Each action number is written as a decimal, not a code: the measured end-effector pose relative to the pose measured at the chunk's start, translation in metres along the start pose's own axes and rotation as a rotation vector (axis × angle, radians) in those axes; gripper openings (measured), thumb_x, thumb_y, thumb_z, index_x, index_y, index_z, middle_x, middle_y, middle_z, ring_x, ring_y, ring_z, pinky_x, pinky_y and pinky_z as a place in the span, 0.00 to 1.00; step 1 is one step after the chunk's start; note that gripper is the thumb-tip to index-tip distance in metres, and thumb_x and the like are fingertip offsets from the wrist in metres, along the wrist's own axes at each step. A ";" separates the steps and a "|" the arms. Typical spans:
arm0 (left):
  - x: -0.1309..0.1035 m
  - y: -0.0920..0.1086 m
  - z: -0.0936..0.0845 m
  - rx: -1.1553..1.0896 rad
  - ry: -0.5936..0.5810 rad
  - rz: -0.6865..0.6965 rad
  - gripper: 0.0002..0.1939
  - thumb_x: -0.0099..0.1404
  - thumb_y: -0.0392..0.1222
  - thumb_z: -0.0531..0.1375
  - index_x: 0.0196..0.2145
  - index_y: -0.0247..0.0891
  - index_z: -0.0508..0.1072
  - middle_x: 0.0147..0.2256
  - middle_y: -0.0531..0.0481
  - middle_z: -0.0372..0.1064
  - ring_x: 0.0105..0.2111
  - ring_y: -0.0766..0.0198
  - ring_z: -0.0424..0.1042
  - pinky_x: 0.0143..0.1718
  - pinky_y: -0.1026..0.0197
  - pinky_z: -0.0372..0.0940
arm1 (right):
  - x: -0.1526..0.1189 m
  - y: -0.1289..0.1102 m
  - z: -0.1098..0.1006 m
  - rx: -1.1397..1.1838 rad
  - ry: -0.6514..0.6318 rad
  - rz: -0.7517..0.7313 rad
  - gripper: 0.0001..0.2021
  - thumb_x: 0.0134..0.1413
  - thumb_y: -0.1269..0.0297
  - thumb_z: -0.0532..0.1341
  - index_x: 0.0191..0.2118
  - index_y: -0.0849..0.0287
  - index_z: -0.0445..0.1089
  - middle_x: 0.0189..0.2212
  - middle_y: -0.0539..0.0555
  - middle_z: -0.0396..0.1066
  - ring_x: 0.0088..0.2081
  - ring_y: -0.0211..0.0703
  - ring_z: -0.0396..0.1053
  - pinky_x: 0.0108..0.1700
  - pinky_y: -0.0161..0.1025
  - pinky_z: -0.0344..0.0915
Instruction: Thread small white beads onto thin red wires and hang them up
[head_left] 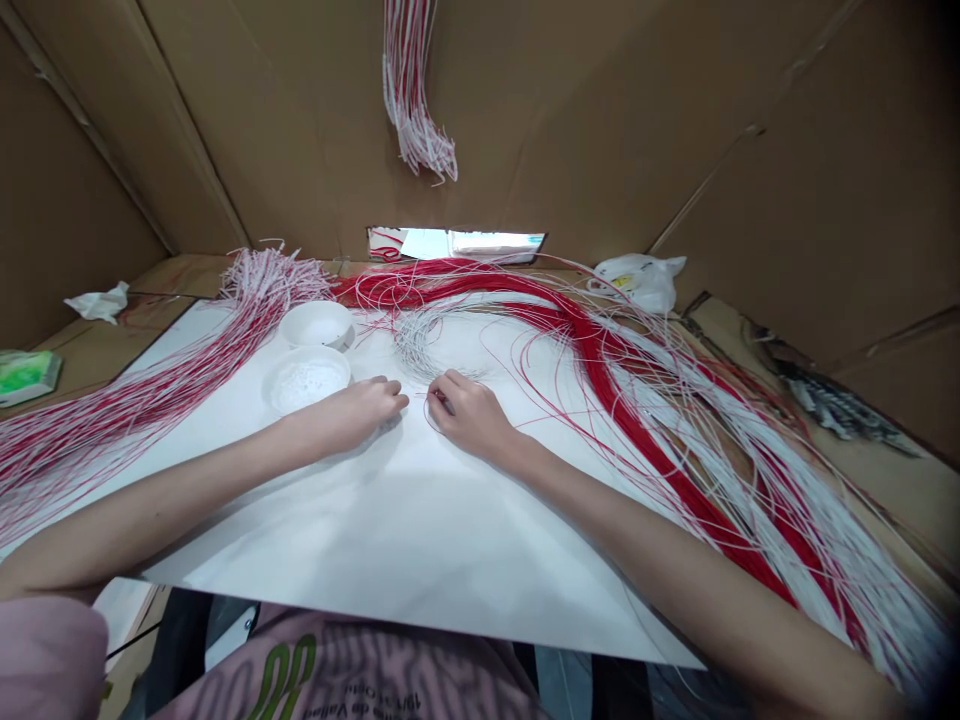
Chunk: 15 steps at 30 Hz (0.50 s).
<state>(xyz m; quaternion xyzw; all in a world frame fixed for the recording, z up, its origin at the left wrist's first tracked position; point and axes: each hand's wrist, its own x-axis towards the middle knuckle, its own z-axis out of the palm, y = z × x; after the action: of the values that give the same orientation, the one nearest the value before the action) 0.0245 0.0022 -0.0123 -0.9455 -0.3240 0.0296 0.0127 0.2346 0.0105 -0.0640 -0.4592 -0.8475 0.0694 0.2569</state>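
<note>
My left hand (pixel 375 405) is pinched closed over the white board, just right of the lower bowl; what lies between its fingertips is too small to make out. Close by on the right, my right hand (pixel 465 410) has its fingers closed on a thin red strand (pixel 427 412). A loose coil of grey-white strands (pixel 415 340) lies just beyond both hands. Two white bowls stand at the left: the nearer bowl (pixel 346 372) holds small whitish pieces, while the contents of the farther bowl (pixel 315 312) are unclear.
Red and white strands (pixel 622 400) sweep across the back and right. Another bundle (pixel 247 330) lies left, and one (pixel 411 90) hangs from the cardboard wall (pixel 600 100). A plastic bag (pixel 645 280), a crumpled tissue (pixel 99 302) and a green-white pack (pixel 28 375) lie near the edges.
</note>
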 end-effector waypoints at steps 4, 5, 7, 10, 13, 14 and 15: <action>-0.003 0.007 0.000 0.057 -0.015 -0.051 0.10 0.62 0.25 0.51 0.36 0.32 0.69 0.36 0.41 0.67 0.35 0.54 0.68 0.32 0.56 0.62 | 0.000 0.000 0.000 0.015 0.007 0.004 0.07 0.62 0.68 0.54 0.37 0.58 0.69 0.36 0.54 0.71 0.32 0.41 0.66 0.34 0.37 0.55; -0.005 0.011 0.001 0.069 -0.014 -0.070 0.11 0.62 0.25 0.51 0.37 0.32 0.70 0.36 0.41 0.68 0.36 0.53 0.68 0.34 0.55 0.63 | 0.000 0.000 0.000 0.020 0.008 0.005 0.07 0.62 0.69 0.54 0.36 0.58 0.69 0.36 0.54 0.71 0.32 0.41 0.66 0.34 0.37 0.55; -0.011 0.019 0.006 0.054 0.019 -0.129 0.12 0.63 0.26 0.50 0.41 0.32 0.70 0.38 0.39 0.68 0.38 0.51 0.68 0.38 0.52 0.64 | 0.000 0.000 0.000 0.033 0.010 0.008 0.07 0.62 0.69 0.54 0.36 0.58 0.69 0.35 0.54 0.71 0.32 0.41 0.66 0.35 0.37 0.55; -0.023 0.032 0.018 -0.133 0.184 -0.232 0.14 0.69 0.31 0.47 0.49 0.31 0.67 0.45 0.37 0.67 0.46 0.50 0.66 0.48 0.48 0.64 | -0.001 -0.001 0.000 0.062 0.013 0.018 0.06 0.61 0.69 0.54 0.37 0.58 0.69 0.36 0.53 0.72 0.33 0.41 0.67 0.35 0.37 0.55; -0.033 0.039 0.028 -0.368 0.351 -0.305 0.17 0.73 0.39 0.45 0.56 0.33 0.62 0.54 0.37 0.61 0.56 0.52 0.60 0.57 0.47 0.59 | -0.002 -0.001 -0.002 0.104 0.008 0.028 0.06 0.61 0.69 0.55 0.38 0.58 0.69 0.36 0.53 0.73 0.34 0.41 0.67 0.37 0.37 0.57; -0.035 0.040 0.030 -0.428 0.369 -0.319 0.18 0.74 0.41 0.45 0.57 0.34 0.61 0.56 0.37 0.60 0.58 0.52 0.58 0.59 0.47 0.57 | -0.002 -0.002 -0.003 0.121 0.003 0.030 0.07 0.61 0.69 0.55 0.38 0.58 0.70 0.36 0.53 0.73 0.34 0.41 0.68 0.37 0.36 0.57; -0.036 0.040 0.031 -0.479 0.372 -0.331 0.19 0.74 0.42 0.44 0.58 0.34 0.61 0.57 0.37 0.59 0.59 0.53 0.57 0.60 0.47 0.56 | -0.002 -0.003 -0.005 0.139 -0.003 0.033 0.07 0.61 0.69 0.55 0.38 0.58 0.70 0.36 0.53 0.74 0.34 0.40 0.68 0.38 0.36 0.58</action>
<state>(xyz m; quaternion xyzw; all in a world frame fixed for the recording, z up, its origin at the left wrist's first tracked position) 0.0187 -0.0512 -0.0436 -0.8455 -0.4629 -0.2228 -0.1460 0.2361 0.0066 -0.0601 -0.4541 -0.8334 0.1328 0.2859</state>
